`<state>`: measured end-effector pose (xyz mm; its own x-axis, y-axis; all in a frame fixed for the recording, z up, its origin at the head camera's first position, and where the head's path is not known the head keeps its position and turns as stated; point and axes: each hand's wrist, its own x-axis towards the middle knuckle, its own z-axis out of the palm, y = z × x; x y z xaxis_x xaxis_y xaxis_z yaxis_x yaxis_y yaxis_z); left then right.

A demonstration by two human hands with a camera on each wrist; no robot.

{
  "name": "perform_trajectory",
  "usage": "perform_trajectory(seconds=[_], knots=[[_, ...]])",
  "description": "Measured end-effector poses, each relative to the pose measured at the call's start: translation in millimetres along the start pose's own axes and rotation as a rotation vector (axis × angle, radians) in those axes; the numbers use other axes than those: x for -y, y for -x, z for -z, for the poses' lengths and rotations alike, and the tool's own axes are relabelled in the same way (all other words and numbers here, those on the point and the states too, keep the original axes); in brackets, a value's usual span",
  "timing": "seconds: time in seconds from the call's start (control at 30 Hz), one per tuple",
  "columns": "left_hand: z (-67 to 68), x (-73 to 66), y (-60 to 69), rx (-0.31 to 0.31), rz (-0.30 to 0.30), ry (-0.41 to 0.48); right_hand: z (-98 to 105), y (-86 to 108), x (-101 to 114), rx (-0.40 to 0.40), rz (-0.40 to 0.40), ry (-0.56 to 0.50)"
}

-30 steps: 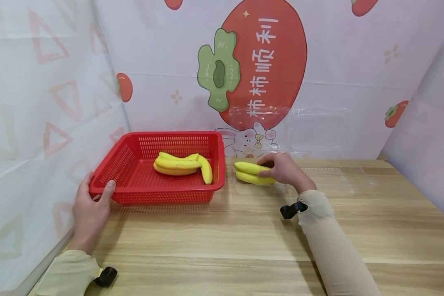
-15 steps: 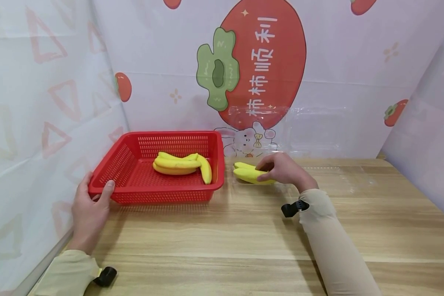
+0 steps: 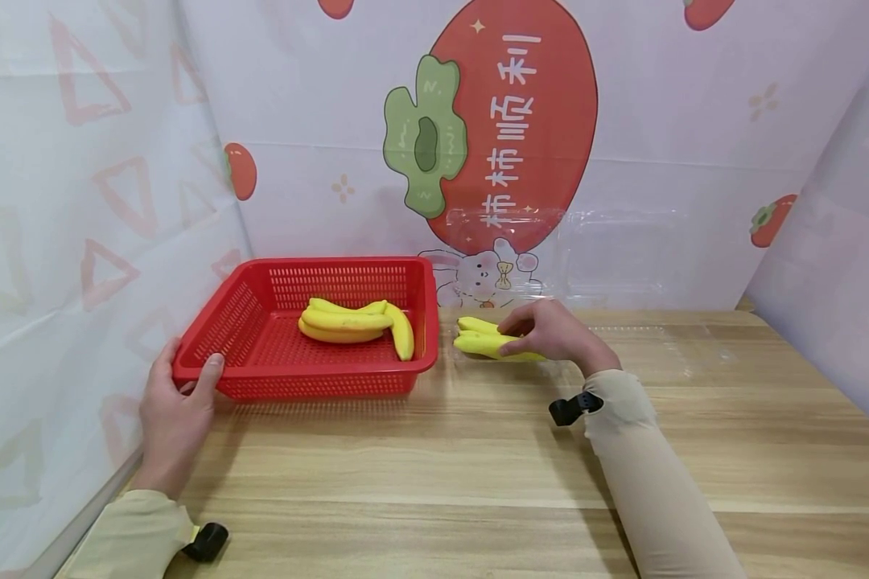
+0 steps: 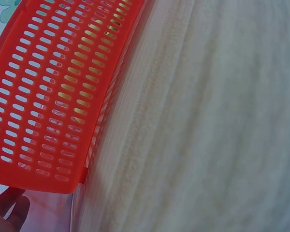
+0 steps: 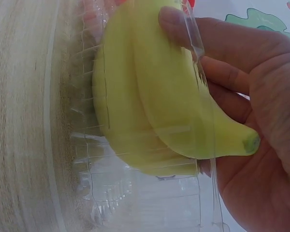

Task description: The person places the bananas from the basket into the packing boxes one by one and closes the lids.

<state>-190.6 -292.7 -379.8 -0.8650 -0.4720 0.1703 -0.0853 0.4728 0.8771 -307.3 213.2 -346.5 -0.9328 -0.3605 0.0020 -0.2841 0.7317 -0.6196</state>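
- Right hand (image 3: 553, 331): pinches a banana (image 5: 171, 92) between thumb and fingers, the thumb on the near side.
- The banana is at the left end of the clear box (image 3: 666, 346), just right of the basket; its stem end juts past the box's edge in the right wrist view.
- A 2nd banana (image 5: 118, 82) lies against it in the box.
- Left hand (image 3: 179, 406): grips the near left corner of the red basket (image 3: 311, 371), thumb on the rim, fingers below it.
- In the basket, a pile (image 3: 345, 323) of bananas lies right of the middle, with 1 curved banana (image 3: 402, 331) at its right end; yellow shows through the slots in the left wrist view.
- The box's lid (image 3: 615, 253) stands raised behind, before the printed backdrop (image 3: 695, 121).
- Box and basket stand on the wood-grain table (image 3: 405, 466).
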Motion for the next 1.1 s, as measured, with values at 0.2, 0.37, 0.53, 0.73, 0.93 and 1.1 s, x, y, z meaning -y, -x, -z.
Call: perform_trajectory(seconds=[0.2, 0.37, 0.53, 0.73, 0.93, 1.1], knots=[[-0.3, -0.3, 0.1, -0.007, -0.003, -0.001, 0.6, 0.9, 1.8, 0.007, -0.012, -0.012], [-0.5, -0.3, 0.2, -0.005, 0.001, 0.004, 2.1, 1.9, 3.0, 0.019, -0.015, -0.018], [-0.2, -0.5, 0.0, 0.0, 0.005, 0.009, 5.1, 2.4, 4.1, 0.017, -0.017, -0.017], [-0.3, -0.6, -0.7, 0.0, 0.003, 0.013, 9.4, 5.1, 7.1, -0.065, -0.008, -0.023], [0.3, -1.2, -1.3, 0.005, 0.004, 0.015, 15.8, 11.5, 12.2, -0.164, 0.024, -0.042], [0.4, 0.2, -0.9, 0.006, -0.003, 0.02, 20.3, 13.9, 14.5, -0.209, 0.028, -0.073]])
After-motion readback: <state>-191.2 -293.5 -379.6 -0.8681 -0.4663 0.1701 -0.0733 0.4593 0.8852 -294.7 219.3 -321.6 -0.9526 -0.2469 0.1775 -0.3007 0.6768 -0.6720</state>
